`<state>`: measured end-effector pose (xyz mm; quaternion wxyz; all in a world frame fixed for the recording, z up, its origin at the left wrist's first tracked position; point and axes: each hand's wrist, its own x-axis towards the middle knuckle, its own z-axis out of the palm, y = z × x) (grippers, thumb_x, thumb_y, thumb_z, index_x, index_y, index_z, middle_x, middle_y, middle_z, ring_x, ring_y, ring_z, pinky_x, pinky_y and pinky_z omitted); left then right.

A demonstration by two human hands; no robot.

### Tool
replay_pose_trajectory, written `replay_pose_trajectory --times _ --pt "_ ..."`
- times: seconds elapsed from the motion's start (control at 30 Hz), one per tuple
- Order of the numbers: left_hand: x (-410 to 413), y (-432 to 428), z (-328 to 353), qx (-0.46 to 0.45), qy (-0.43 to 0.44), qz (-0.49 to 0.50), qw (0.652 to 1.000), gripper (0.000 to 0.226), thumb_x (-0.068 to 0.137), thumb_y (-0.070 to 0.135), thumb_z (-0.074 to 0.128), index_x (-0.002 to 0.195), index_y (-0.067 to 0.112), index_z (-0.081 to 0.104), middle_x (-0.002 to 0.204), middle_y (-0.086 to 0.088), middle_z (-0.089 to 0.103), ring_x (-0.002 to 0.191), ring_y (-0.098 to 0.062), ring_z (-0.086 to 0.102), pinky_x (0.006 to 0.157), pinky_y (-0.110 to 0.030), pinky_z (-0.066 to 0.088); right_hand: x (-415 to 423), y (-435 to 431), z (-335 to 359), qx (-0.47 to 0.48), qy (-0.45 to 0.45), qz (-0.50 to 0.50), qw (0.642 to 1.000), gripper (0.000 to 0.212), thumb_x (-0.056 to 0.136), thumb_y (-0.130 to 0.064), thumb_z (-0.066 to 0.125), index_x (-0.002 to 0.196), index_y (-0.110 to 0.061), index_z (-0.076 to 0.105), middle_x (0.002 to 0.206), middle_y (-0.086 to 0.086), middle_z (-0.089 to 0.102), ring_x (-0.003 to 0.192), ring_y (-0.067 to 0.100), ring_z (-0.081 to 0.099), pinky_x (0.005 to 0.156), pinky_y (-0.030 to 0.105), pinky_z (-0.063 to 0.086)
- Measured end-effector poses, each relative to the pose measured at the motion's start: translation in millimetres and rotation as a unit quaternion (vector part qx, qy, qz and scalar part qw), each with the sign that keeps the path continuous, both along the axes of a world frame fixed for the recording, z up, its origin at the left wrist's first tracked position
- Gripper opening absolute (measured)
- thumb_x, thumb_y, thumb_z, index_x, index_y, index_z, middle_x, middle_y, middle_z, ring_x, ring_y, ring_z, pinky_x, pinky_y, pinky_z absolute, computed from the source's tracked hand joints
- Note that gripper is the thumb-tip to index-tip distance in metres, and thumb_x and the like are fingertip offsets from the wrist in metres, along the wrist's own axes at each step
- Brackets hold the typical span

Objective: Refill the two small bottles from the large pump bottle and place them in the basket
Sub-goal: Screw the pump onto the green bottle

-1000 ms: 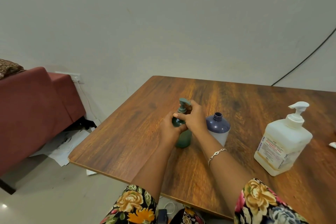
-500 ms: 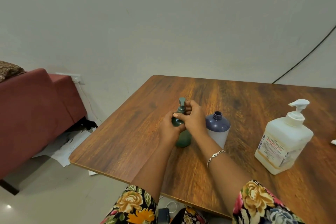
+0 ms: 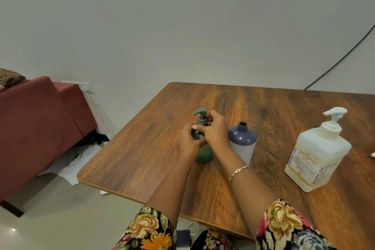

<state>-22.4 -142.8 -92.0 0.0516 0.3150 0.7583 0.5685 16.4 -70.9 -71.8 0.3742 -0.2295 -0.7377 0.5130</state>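
- Green small pump bottle (image 3: 204, 155) stood upright on the wooden table (image 3: 142, 148), long axis vertical, spout pointing left.
- Left hand (image 3: 187, 143) gripped its body; right hand (image 3: 215, 131) pinched the pump collar.
- Navy bottle (image 3: 242, 142) stood just to its right, uncapped; contents unseen.
- Large white pump bottle (image 3: 316, 156) stood upright, well to the right.

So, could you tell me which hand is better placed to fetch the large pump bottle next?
Probably the right hand: the large pump bottle stands on its side of the table, while the left hand grips the green bottle by its body.
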Motion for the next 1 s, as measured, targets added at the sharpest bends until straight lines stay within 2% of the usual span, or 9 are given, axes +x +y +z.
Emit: replay_pose_trajectory --times 0.1,0.2,0.27,0.33,0.4,0.47,0.6,0.77,1.0 --pt "1 -1 0 0.001 -0.003 -0.003 1.000 0.039 0.075 0.007 0.072 0.110 0.010 0.057 0.101 0.000 0.060 0.093 -0.016 0.056 0.079 -0.032 0.046 1 2 2 0.014 -0.032 -0.008 0.999 0.030 0.071 -0.008 0.076 0.093 -0.016 0.058 0.091 -0.001 0.063 0.084 0.011 0.059 0.067 0.012 0.042" --pt "0 0 -1 0.006 -0.004 -0.005 1.000 0.035 0.075 0.009 0.073 0.107 0.013 0.058 0.100 0.002 0.060 0.095 -0.017 0.058 0.082 -0.035 0.048 6 4 -2 -0.047 0.004 0.050 0.998 0.032 0.078 -0.002 0.067 0.097 -0.025 0.057 0.091 -0.009 0.062 0.091 0.008 0.059 0.070 0.010 0.045" --pt "0 0 -1 0.009 -0.007 -0.006 1.000 0.038 0.075 0.010 0.073 0.110 0.011 0.058 0.102 0.002 0.061 0.097 -0.016 0.057 0.084 -0.032 0.048 10 4 -4 -0.078 0.032 0.087 0.993 0.037 0.082 0.004 0.059 0.101 -0.028 0.056 0.094 -0.009 0.063 0.095 0.008 0.059 0.078 0.015 0.047" --pt "0 0 -1 0.013 -0.012 -0.010 1.000 0.041 0.075 0.011 0.074 0.112 0.012 0.057 0.103 0.004 0.060 0.096 -0.013 0.056 0.083 -0.029 0.047 11 6 -4 -0.078 0.037 0.099 0.991 0.037 0.082 0.008 0.058 0.102 -0.023 0.058 0.096 -0.003 0.065 0.096 0.011 0.060 0.085 0.021 0.048" --pt "0 0 -2 0.017 -0.011 -0.013 1.000 0.039 0.074 0.011 0.075 0.109 0.014 0.057 0.099 0.007 0.059 0.093 -0.010 0.055 0.080 -0.026 0.045 11 7 -2 -0.082 0.045 0.087 0.992 0.034 0.078 0.010 0.061 0.096 -0.019 0.061 0.092 0.000 0.066 0.094 0.015 0.062 0.085 0.025 0.050" --pt "0 -1 -3 0.014 -0.005 -0.014 1.000 0.037 0.074 0.012 0.074 0.105 0.018 0.056 0.096 0.009 0.057 0.091 -0.009 0.054 0.078 -0.025 0.044 11 7 -2 -0.090 0.049 0.064 0.993 0.034 0.074 0.010 0.065 0.093 -0.018 0.060 0.089 -0.002 0.066 0.090 0.014 0.063 0.080 0.022 0.051" --pt "-1 0 -4 0.004 -0.004 -0.011 1.000 0.038 0.076 0.012 0.073 0.110 0.014 0.056 0.103 0.004 0.060 0.094 -0.011 0.055 0.078 -0.025 0.046 8 3 -1 -0.084 0.041 0.009 0.996 0.036 0.070 0.007 0.071 0.095 -0.015 0.057 0.096 0.005 0.067 0.087 0.011 0.064 0.075 0.019 0.052" --pt "-3 2 -4 -0.008 0.001 -0.007 1.000 0.034 0.075 0.009 0.072 0.104 0.016 0.056 0.099 0.004 0.059 0.091 -0.012 0.054 0.076 -0.029 0.045 8 -8 -3 -0.001 0.018 -0.081 0.997 0.032 0.069 -0.002 0.076 0.096 -0.012 0.062 0.095 0.004 0.069 0.089 0.013 0.065 0.078 0.027 0.054" --pt "-5 2 -4 -0.009 0.001 -0.011 1.000 0.032 0.074 0.011 0.074 0.096 0.020 0.053 0.089 0.009 0.057 0.082 -0.008 0.053 0.067 -0.022 0.042 5 5 6 -0.008 -0.049 0.045 0.998 0.036 0.078 0.002 0.066 0.110 -0.012 0.061 0.106 0.003 0.066 0.101 0.015 0.060 0.089 0.028 0.049"
